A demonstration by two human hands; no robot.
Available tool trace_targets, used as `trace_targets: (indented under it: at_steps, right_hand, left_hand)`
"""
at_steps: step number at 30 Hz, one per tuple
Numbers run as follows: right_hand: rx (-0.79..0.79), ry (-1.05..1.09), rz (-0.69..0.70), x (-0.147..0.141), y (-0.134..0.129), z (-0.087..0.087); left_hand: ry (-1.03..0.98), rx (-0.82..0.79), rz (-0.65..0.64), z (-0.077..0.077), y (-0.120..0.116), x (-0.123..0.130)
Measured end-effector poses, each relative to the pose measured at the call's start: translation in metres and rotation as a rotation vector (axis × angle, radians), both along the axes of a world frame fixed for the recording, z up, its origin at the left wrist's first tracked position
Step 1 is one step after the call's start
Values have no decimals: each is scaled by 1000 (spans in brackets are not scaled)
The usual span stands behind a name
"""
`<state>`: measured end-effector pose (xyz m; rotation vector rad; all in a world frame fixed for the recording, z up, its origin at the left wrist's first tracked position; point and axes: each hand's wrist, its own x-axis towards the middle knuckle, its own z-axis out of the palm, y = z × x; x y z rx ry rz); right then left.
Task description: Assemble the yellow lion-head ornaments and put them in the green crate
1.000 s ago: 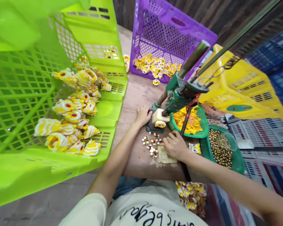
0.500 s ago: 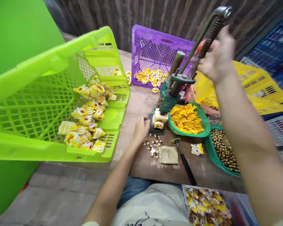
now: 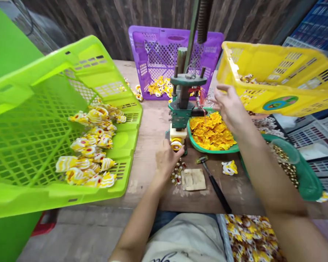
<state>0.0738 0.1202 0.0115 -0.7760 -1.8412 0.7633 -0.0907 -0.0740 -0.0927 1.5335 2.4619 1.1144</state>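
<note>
A green hand press (image 3: 182,116) stands on the bench, its lower end over a cream block (image 3: 177,134). Just beneath the block sits a small yellow and white plastic piece (image 3: 176,144). My left hand (image 3: 166,160) has fingers and thumb closed around this piece at the press base. My right hand (image 3: 231,107) is in the air right of the press, off the lever (image 3: 192,32), fingers apart and holding nothing. Below it lies a green basket (image 3: 198,148) of flat orange pieces (image 3: 211,133).
A lime green crate (image 3: 125,174) with striped pieces leans at left. Behind stand a purple crate (image 3: 135,47) and a yellow crate (image 3: 262,96). Near me lie a hammer (image 3: 214,185), a beige pad (image 3: 193,179), small pins (image 3: 176,178), and a yellow-white piece (image 3: 229,167). Gold parts (image 3: 289,173) fill another basket.
My right hand has let go of the press lever and come down beside the press. My left hand has moved from beside the base onto the yellow and white piece. The view has turned.
</note>
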Motion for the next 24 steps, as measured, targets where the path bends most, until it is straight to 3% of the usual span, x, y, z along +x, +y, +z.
trace_targets:
  at_steps: [4, 7, 10, 13, 15, 20, 24]
  right_hand:
    - [-370, 149, 20, 55, -110, -16]
    - [-526, 243, -65, 64, -172, -32]
    - [-615, 308, -146, 58, -208, -52]
    - [-630, 354, -193, 53, -226, -69]
    - [-627, 357, -200, 54, -232, -76]
    - [-680, 393, -163, 68, -235, -84]
    - [-754, 424, -143, 74, -233, -90]
  left_hand:
    - [-222, 50, -77, -4, -40, 6]
    - [-573, 94, -126, -5, -61, 19]
    - [-1204, 104, -140, -1, -66, 38]
    - [-1865, -9, -139, 6, -61, 56]
    - [-2106, -87, -104, 11, -57, 65]
    - [-2103, -122, -32, 16, -54, 86]
    - [-1980, -77, -139, 13, -58, 100]
